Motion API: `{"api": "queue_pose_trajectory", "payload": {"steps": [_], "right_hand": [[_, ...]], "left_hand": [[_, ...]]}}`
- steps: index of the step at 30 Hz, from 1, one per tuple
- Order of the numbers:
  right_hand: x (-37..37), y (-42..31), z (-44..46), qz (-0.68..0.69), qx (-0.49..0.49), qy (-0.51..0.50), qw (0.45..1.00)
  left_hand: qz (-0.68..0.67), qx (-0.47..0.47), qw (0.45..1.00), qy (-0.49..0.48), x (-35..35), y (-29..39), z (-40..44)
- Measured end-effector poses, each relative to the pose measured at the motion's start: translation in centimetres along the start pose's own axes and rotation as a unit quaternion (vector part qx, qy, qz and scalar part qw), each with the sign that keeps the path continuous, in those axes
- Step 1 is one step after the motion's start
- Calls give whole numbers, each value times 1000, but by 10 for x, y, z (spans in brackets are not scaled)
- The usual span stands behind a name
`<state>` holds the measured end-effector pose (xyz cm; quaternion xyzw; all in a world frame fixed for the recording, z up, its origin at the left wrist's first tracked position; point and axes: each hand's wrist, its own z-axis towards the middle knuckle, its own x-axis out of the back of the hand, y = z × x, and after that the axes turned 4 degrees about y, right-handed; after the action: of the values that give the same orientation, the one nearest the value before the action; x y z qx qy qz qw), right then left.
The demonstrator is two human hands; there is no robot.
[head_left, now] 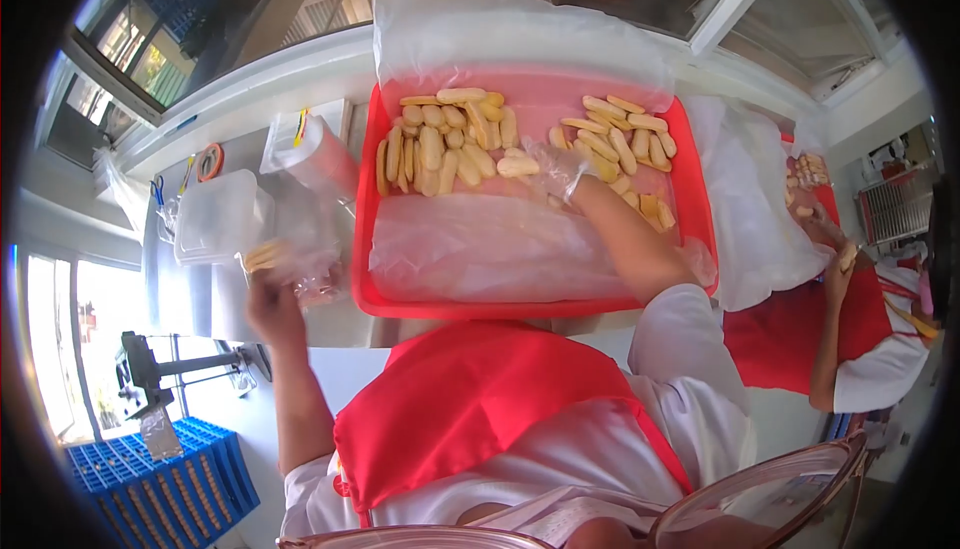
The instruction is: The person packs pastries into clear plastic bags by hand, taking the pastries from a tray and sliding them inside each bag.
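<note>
Ladyfinger biscuits (pixel 430 149) lie in two heaps inside a red tray (pixel 362 249), one at the left and a smaller one at the right. Between the heaps, my right hand (pixel 560 171), in a clear plastic glove, has its fingers closed at one end of a single ladyfinger (pixel 518 166). My left hand (pixel 272 304) is off the tray's left side, closed around a clear plastic bag (pixel 300 259). Pale biscuits show at the bag's near edge, above my fingers. Motion blurs the bag, and its contents are hard to make out.
Plastic sheeting (pixel 520 39) lines the tray's far side. Left of it stand a lidded plastic container (pixel 222 217), a roll of bags (pixel 315 154), tape (pixel 209 163) and scissors (pixel 158 191). At the right, a co-worker (pixel 880 349) handles biscuits. Blue crates (pixel 165 479) stand lower left.
</note>
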<state>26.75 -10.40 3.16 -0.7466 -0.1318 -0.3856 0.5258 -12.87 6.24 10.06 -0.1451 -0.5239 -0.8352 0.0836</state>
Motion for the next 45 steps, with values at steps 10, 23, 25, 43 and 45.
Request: {"api": "queue_pose_trajectory", "payload": {"steps": [10, 23, 25, 43, 45], "right_hand": [[46, -45, -66, -220, -124, 8, 967], [-13, 25, -17, -348, -62, 154, 923], [-9, 17, -13, -349, -66, 141, 924], [19, 14, 22, 227, -148, 130, 954], [8, 42, 35, 207, -145, 102, 962]], "left_hand": [[76, -246, 924, -282, -86, 11, -28], [69, -116, 875, -465, -164, -25, -76], [42, -63, 893, -444, -162, -27, -68], [-111, 65, 916, -380, -164, -36, -59], [-116, 70, 914, -382, -163, -34, -58]]}}
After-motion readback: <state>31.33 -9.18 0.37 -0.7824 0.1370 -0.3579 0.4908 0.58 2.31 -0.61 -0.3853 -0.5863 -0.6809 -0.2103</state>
